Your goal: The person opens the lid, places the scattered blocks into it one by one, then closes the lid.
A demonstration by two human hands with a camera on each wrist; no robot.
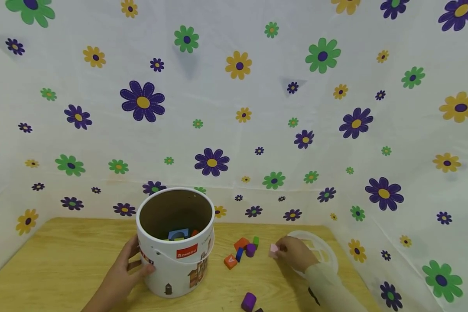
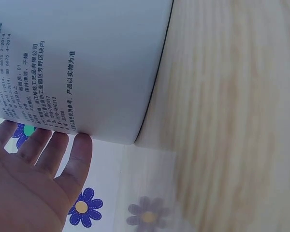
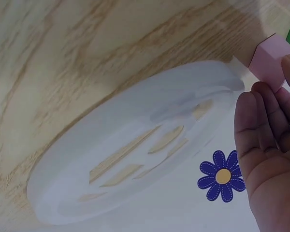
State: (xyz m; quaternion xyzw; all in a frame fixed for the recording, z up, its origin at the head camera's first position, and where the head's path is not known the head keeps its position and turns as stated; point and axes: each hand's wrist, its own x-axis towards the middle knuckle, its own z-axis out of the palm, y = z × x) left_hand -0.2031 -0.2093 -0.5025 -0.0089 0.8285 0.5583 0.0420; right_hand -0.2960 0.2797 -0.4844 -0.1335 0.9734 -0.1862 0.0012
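Observation:
A white bucket [image 1: 161,271] with printed pictures and a thin handle stands on the wooden table, holding several coloured blocks. My left hand [image 1: 121,273] rests against its left side, thumb toward the front. In the left wrist view the fingers [image 2: 79,154] lie fairly straight, fingertips at the printed wall. Further right, my right hand [image 1: 296,255] pinches a pink block [image 1: 273,250] between thumb and fingertips, low over the table. The right wrist view shows the pink block [image 3: 268,63] at the fingertips. Just beyond that hand is a round white lid [image 1: 329,251] with cut-out shapes.
Between bucket and right hand lie orange blocks [image 1: 230,261], a blue block [image 1: 239,254], a purple cylinder [image 1: 250,250] and a green block [image 1: 256,242]. Another purple cylinder [image 1: 248,301] is nearer the front. A flower-patterned sheet [image 1: 234,138] hangs behind and along the sides.

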